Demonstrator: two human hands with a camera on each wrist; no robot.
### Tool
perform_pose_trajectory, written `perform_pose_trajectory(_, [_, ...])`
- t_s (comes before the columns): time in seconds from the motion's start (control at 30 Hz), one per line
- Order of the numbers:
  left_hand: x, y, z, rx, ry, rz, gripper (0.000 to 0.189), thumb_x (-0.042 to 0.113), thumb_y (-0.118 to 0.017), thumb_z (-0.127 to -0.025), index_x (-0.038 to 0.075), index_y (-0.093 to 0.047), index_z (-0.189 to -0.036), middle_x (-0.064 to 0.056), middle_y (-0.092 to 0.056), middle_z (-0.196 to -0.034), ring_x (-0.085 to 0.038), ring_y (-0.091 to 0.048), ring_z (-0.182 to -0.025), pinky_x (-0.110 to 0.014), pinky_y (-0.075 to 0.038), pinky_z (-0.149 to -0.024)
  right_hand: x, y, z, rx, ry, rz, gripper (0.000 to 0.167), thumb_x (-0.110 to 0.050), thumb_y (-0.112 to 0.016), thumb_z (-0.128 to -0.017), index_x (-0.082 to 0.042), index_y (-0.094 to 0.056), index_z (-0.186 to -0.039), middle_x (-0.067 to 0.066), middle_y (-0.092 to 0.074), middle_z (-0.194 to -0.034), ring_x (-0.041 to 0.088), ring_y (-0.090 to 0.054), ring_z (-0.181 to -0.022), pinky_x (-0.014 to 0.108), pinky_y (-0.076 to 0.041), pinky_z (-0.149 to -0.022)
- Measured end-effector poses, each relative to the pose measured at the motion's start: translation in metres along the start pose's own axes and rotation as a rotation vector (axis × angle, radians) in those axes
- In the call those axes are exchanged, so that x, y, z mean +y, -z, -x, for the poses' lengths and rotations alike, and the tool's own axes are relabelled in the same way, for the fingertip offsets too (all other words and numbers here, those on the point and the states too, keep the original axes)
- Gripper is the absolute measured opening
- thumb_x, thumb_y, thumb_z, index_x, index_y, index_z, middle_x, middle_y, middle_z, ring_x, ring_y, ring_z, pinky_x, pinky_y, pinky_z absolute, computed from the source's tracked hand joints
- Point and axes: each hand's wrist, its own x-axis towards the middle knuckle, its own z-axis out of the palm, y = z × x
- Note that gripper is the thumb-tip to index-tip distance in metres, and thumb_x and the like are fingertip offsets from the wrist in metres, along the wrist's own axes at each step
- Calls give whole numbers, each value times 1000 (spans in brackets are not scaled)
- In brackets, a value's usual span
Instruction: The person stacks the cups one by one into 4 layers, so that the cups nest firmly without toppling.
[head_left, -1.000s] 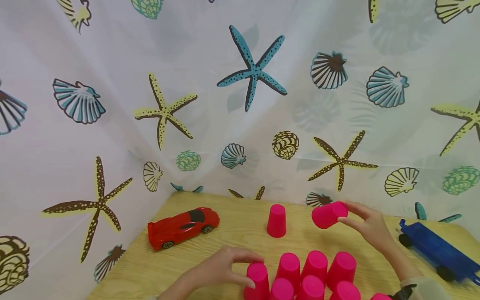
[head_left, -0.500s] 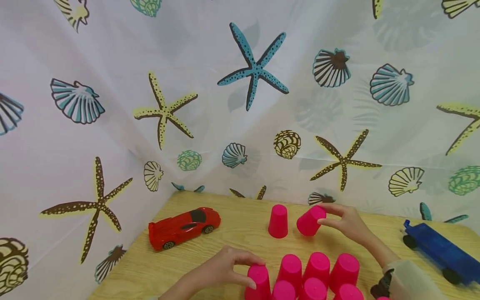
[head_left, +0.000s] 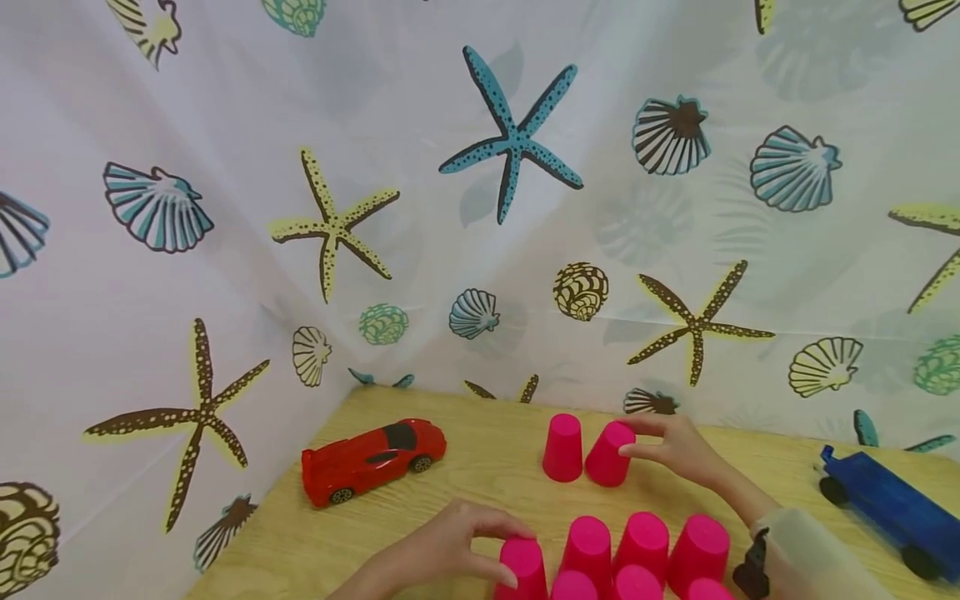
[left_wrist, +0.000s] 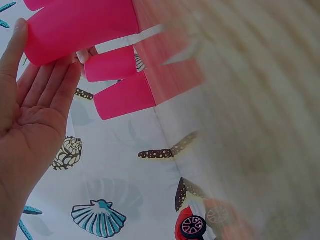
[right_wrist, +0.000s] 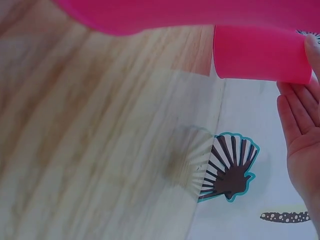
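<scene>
In the head view, my right hand (head_left: 678,450) pinches an upside-down pink cup (head_left: 611,458) between thumb and fingers, near its closed end. That cup leans slightly, close to the right side of another upside-down pink cup (head_left: 562,448) at the back of the table. At the front, my left hand (head_left: 450,546) holds the cup at the left end of a group (head_left: 522,562), thumb and fingers around its upper part. The left wrist view shows this cup (left_wrist: 82,32) between the thumb and fingers. Several more upside-down pink cups (head_left: 587,550) stand close together beside it, partly cut off below.
A red toy car (head_left: 372,460) stands on the wooden table (head_left: 465,467) at the left. To the right is a blue wheeled toy trailer (head_left: 892,500). A white curtain (head_left: 420,250) printed with starfish and shells hangs behind the table and along its left side.
My right hand has moved left with its cup, lowering it beside the back cup and turning it from strongly tilted to nearly upright. The left hand stays on its cup.
</scene>
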Motion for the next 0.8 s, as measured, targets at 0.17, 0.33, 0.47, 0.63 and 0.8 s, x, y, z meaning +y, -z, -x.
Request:
perform_pose_trajectory(0.17, [-1,-1,-1,1,-3,-1,45,29,-76,-84,13,-67,-125,2,-72,-119,3,-64,-105,-33,-57,-94,2,-3,-6,-12,9,-8,46,-29,-79,-81,-6,-69,-120,12,-73,-116,27,-72,-104,38,-59,-88])
perform_pose_trajectory(0.33, [-1,-1,-1,8,7,17,43,25,-77,-83,14,-68,-124,-1,-72,-120,2,-65,-106,-34,-57,-95,2,-3,-11,-55,-4,-22,48,-29,-78,-83,-4,-68,-121,14,-72,-115,30,-71,-104,44,-58,-88])
perform_pose_trajectory(0.47, [0,-1,-1,3,10,37,43,22,-78,-83,14,-68,-123,-3,-72,-120,2,-65,-106,-35,-56,-95,1,-3,-14,-77,-15,-9,49,-30,-77,-83,-3,-67,-123,14,-72,-116,29,-71,-105,41,-59,-88])
perform_pose_trajectory(0.63, [1,-1,0,-3,16,52,42,23,-78,-83,15,-69,-123,-2,-72,-119,1,-65,-106,-36,-56,-96,1,-3,-16,-81,-24,-14,48,-27,-77,-83,-2,-66,-123,14,-72,-117,29,-71,-106,38,-59,-88])
perform_pose_trajectory(0.8, [2,0,0,-4,19,43,43,25,-77,-83,13,-68,-124,-1,-72,-119,2,-65,-106,-37,-56,-96,3,0,-16,-118,-37,-48,55,-28,-76,-84,1,-61,-128,18,-68,-124,34,-66,-114,44,-56,-93])
